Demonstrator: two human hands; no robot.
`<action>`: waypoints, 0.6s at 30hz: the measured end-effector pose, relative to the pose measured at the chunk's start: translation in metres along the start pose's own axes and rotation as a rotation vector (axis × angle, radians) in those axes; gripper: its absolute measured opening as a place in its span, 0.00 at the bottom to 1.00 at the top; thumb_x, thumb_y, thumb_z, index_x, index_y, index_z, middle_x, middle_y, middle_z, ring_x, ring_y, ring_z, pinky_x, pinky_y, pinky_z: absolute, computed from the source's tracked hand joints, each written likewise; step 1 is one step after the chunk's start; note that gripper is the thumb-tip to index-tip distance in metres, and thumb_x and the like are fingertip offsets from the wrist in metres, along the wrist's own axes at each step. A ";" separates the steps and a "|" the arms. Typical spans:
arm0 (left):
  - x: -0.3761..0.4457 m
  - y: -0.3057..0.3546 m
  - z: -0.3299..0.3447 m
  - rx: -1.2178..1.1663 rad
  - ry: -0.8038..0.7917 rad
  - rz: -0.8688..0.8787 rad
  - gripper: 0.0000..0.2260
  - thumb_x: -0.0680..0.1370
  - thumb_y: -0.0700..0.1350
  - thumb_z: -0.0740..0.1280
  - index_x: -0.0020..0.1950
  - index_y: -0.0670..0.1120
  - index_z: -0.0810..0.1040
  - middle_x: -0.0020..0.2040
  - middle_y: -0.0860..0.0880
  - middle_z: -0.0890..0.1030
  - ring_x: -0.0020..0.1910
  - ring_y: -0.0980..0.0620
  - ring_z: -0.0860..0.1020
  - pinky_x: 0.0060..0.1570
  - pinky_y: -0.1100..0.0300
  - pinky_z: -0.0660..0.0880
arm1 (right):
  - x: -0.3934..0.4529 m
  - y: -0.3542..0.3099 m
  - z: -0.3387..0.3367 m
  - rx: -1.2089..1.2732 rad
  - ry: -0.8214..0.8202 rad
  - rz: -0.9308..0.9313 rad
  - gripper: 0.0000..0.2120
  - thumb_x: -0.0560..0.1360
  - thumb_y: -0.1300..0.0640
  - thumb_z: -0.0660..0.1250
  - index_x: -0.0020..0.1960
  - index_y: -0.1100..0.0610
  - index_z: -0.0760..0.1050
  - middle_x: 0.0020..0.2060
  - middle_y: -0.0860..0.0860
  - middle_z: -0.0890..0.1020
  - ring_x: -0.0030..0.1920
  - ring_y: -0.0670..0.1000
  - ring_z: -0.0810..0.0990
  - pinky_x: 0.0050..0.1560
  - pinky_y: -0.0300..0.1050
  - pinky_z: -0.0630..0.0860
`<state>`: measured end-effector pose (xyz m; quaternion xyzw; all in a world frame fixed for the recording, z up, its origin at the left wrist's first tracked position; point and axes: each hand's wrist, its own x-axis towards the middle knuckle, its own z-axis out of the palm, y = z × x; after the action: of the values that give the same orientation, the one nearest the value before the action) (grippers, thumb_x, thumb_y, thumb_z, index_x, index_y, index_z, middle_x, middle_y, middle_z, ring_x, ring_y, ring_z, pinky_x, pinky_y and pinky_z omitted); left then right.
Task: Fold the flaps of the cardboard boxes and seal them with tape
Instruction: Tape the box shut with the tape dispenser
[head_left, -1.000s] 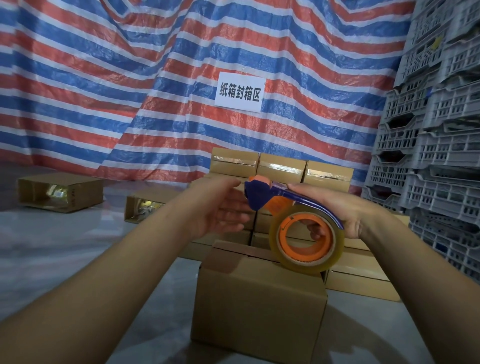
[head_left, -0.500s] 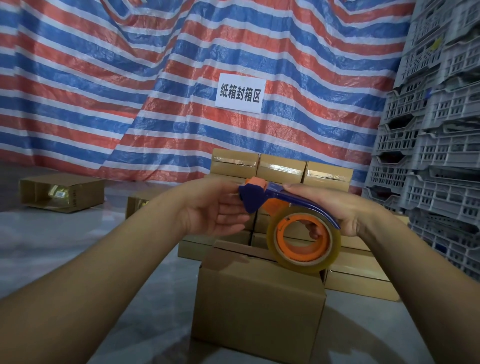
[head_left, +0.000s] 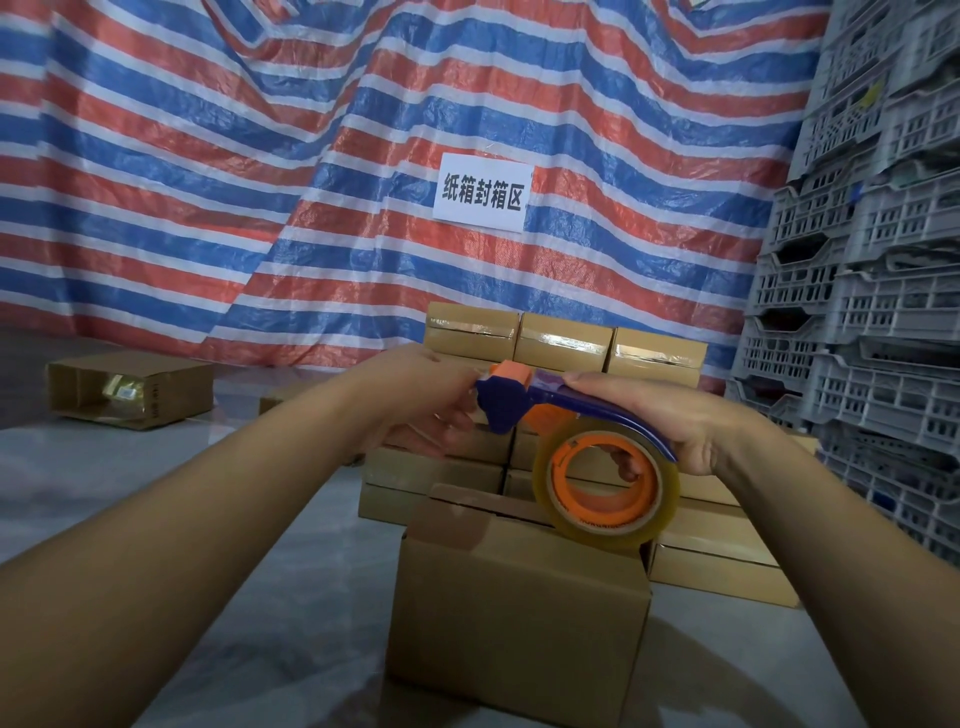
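Note:
A brown cardboard box (head_left: 519, 597) stands on the floor in front of me, its top flaps folded down with a small gap at the far edge. Above it I hold a blue and orange tape dispenser (head_left: 524, 405) with a clear tape roll (head_left: 605, 488) on an orange core. My right hand (head_left: 660, 415) grips the dispenser's handle from above, with fingers through the core. My left hand (head_left: 421, 400) has its fingers curled at the dispenser's front end; whether they pinch the tape end is hidden.
Sealed boxes (head_left: 566, 343) are stacked behind the front box. Two more boxes lie on their sides on the floor at left (head_left: 130, 387). Grey plastic crates (head_left: 862, 312) tower on the right. A striped tarp (head_left: 260, 156) with a paper sign (head_left: 483, 192) hangs behind.
Both hands and the dispenser have shifted slightly left and up. The box has not moved.

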<state>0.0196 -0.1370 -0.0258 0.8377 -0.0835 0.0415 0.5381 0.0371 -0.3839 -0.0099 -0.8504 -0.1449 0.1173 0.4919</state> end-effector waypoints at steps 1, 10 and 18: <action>0.001 -0.001 -0.002 -0.019 -0.001 0.004 0.07 0.80 0.47 0.66 0.49 0.45 0.81 0.39 0.47 0.86 0.34 0.53 0.84 0.32 0.60 0.80 | 0.000 0.000 0.000 0.000 0.003 -0.001 0.38 0.63 0.33 0.71 0.64 0.57 0.75 0.32 0.53 0.81 0.25 0.48 0.78 0.24 0.38 0.75; 0.003 -0.008 -0.005 -0.293 -0.206 -0.089 0.09 0.82 0.42 0.60 0.58 0.42 0.77 0.36 0.48 0.83 0.33 0.53 0.82 0.35 0.57 0.80 | 0.000 0.000 0.000 0.004 0.001 0.009 0.34 0.66 0.33 0.70 0.61 0.58 0.77 0.32 0.53 0.82 0.25 0.48 0.78 0.24 0.39 0.76; 0.000 -0.011 -0.006 -0.363 -0.203 -0.120 0.18 0.82 0.55 0.60 0.46 0.44 0.80 0.39 0.47 0.84 0.34 0.52 0.82 0.34 0.58 0.79 | 0.001 0.001 -0.002 -0.001 0.003 0.024 0.38 0.64 0.32 0.71 0.62 0.60 0.77 0.33 0.54 0.82 0.25 0.49 0.78 0.25 0.39 0.76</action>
<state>0.0220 -0.1275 -0.0333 0.7305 -0.0931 -0.0909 0.6704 0.0392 -0.3855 -0.0098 -0.8525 -0.1340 0.1219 0.4903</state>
